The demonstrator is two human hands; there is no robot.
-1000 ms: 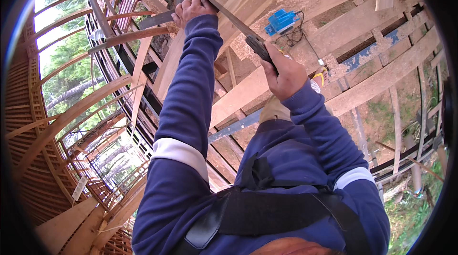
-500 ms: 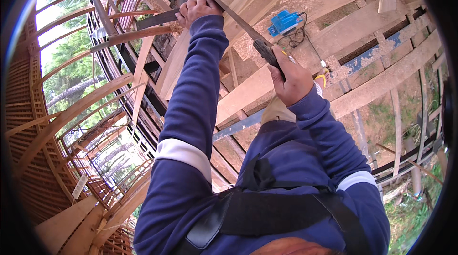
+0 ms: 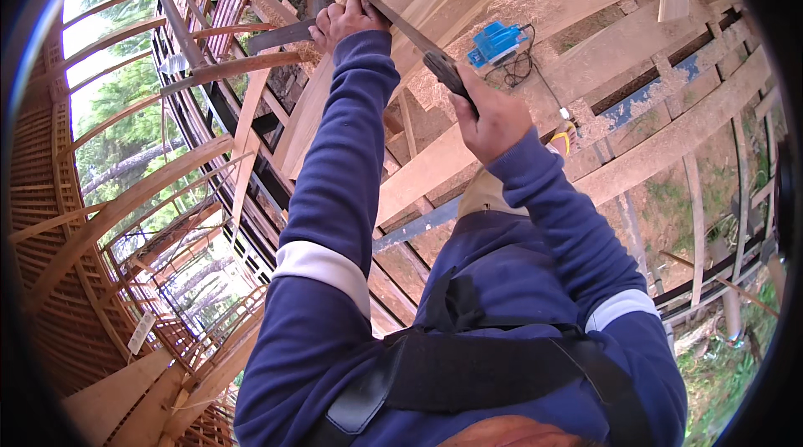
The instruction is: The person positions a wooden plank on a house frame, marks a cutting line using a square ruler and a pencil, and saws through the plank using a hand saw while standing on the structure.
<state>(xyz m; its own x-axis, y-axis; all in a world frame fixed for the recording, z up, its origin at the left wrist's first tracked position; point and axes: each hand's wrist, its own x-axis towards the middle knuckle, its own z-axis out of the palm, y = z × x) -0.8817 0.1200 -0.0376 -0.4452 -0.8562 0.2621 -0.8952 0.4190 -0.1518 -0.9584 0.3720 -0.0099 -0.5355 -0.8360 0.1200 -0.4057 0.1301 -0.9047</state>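
My right hand (image 3: 499,118) is closed round the dark handle of a handsaw (image 3: 412,35). Its long blade slants up and left, passing close by the fingertips of my other hand. At the upper middle, my left hand (image 3: 350,22) is closed, its fingers curled over a dark flat strip (image 3: 283,36) that sticks out to the left. What that strip is made of I cannot tell, and my fingers cover its right end. Whether the saw teeth are in a cut is hidden.
A blue power planer (image 3: 498,43) with a black cord lies on sawdust-strewn planks (image 3: 602,33) to the right. Gaps show between the planks, with ground below. A foot in a yellow sandal (image 3: 565,139) is beneath my right forearm. Wooden framing (image 3: 201,75) stands to the left.
My right hand has pushed up and to the left, carrying the saw with it, so the blade reaches farther past my left hand. My left hand has hardly moved.
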